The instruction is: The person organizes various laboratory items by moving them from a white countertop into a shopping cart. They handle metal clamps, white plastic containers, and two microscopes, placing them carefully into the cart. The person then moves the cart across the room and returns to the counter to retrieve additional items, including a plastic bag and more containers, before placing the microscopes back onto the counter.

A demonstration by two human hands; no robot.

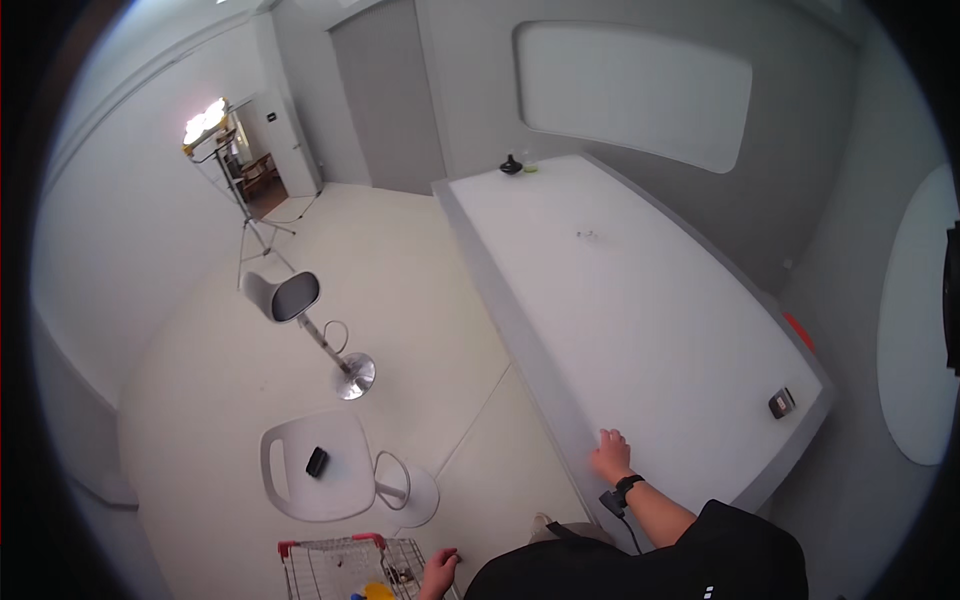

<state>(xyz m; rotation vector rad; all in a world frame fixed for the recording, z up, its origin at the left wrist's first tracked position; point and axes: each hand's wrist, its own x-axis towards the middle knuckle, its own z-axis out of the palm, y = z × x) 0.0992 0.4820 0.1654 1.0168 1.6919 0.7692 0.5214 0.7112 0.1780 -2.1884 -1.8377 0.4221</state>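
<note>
My right hand (612, 456) rests at the near left edge of a long white table (600, 322), fingers a little bent and nothing seen in them. A black band with a cabled dark device is on that wrist. Low in the view, my left hand (441, 573) hangs beside a wire shopping cart (330, 562) with red corner parts; its fingers are curled, and whether they touch the cart or hold anything is unclear. In the cart lie a yellow item (379, 591) and a blue one. A small dark box (781, 403) sits near the table's right end.
A white bar stool (330, 480) bears a small black object (317, 462). Behind it stands another stool with a dark seat (295, 297). A lit lamp (205, 124) is on a tripod. At the table's far end are a black vase (511, 166) and a glass (530, 163).
</note>
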